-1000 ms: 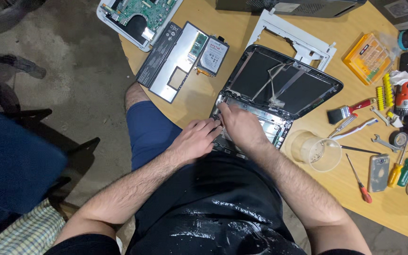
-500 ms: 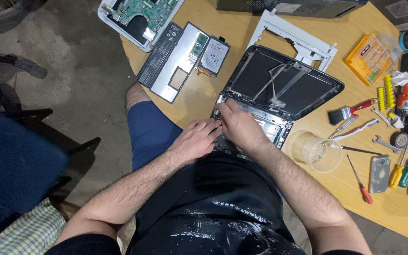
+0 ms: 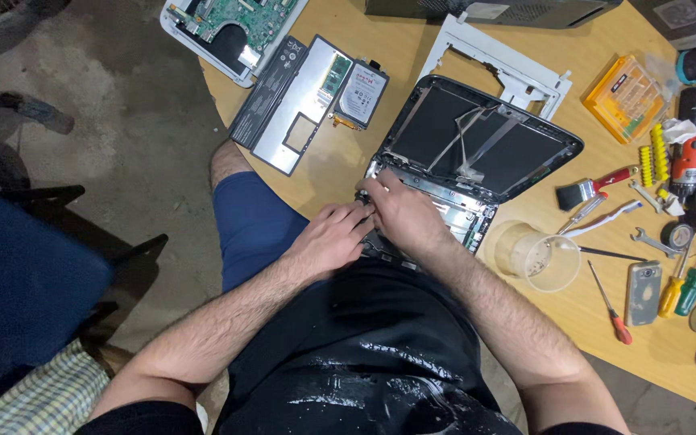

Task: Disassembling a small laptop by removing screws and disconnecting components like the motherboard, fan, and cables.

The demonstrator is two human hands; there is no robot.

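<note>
At table's near edge, an opened laptop [image 3: 477, 161] with dark lid laid back and base toward the body — both hands down on that base. Left hand [image 3: 333, 238] palm-down, fingers loosely curled and resting on the base's near-left corner, touching the right hand. Right hand [image 3: 403, 213] just beside it, fingers bent and bunched, tips pressing into the base's left part; whether pinching anything, cannot tell — fingertips hidden against the parts. Beyond the lid, a white frame [image 3: 503, 60] lying flat. Left of the laptop, a grey palm-rest panel [image 3: 283, 105] with a memory stick [image 3: 334, 74] on it and a hard drive [image 3: 362, 93] touching its right edge. Farther up, a green circuit board [image 3: 239, 20] in a white shell at the table rim. Right of the base, a clear plastic cup [image 3: 537, 256], just beside the corner. Scattered past it: paintbrush [image 3: 594, 187] with red handle, red screwdriver [image 3: 610, 304], wrench [image 3: 652, 242], phone [image 3: 644, 282] face down, orange bit case [image 3: 626, 97]. Dark glossy apron [image 3: 364, 354] over the lap, blue shorts [image 3: 255, 225] at the left knee. Blue chair [image 3: 18, 282] off to the left on the concrete floor.
</note>
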